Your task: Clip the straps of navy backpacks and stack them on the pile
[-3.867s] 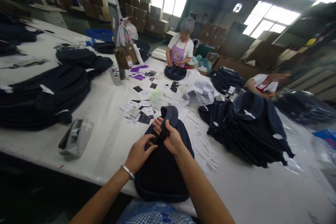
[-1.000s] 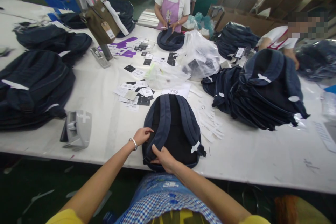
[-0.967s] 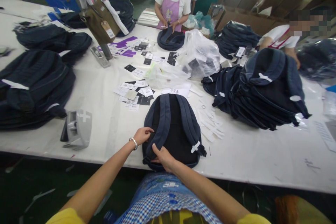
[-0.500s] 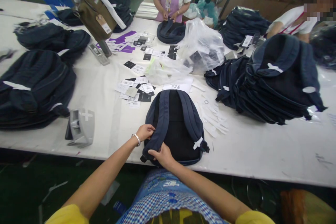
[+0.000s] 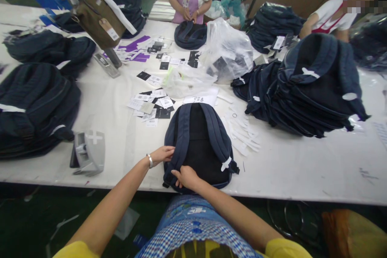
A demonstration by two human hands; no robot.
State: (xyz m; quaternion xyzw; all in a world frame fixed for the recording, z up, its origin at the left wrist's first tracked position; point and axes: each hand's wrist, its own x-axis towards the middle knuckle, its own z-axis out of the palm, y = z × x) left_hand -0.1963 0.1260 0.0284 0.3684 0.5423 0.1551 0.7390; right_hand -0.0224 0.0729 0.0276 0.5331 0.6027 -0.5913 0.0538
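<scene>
A navy backpack (image 5: 198,145) lies straps-up at the near edge of the white table (image 5: 302,169). The left hand (image 5: 163,154) and the right hand (image 5: 186,176) each pinch its left shoulder strap (image 5: 180,141) near the lower end.

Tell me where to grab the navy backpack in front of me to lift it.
Probably the two shoulder straps near the top, where they converge, reaching from above. The backpack lies flat, back panel up, so the straps arch free there; the left hand and right hand are at one strap's lower end.
</scene>
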